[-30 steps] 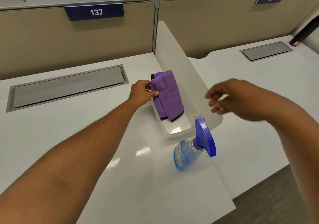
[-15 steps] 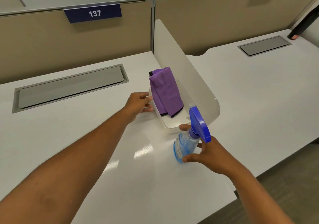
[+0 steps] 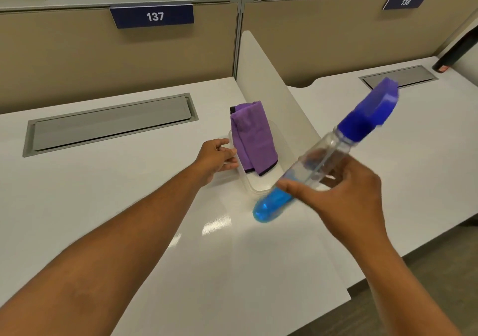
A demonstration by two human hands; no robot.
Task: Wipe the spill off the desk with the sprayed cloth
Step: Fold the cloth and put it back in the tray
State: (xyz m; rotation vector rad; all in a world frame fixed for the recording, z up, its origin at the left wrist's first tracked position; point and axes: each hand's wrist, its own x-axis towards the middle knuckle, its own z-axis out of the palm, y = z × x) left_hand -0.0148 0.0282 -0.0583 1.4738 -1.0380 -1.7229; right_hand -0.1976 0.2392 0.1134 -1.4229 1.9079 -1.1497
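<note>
Hands over a white bench. The right hand is closed around a clear spray bottle, held tilted in the air, its blue nozzle up and away from the hand, blue liquid pooled at the low end. The left hand grips the near rim of a clear plastic tub with curled fingers. A folded purple cloth lies in the tub, just beyond the left hand's fingers and left of the bottle. A white divider stands behind the tub.
</note>
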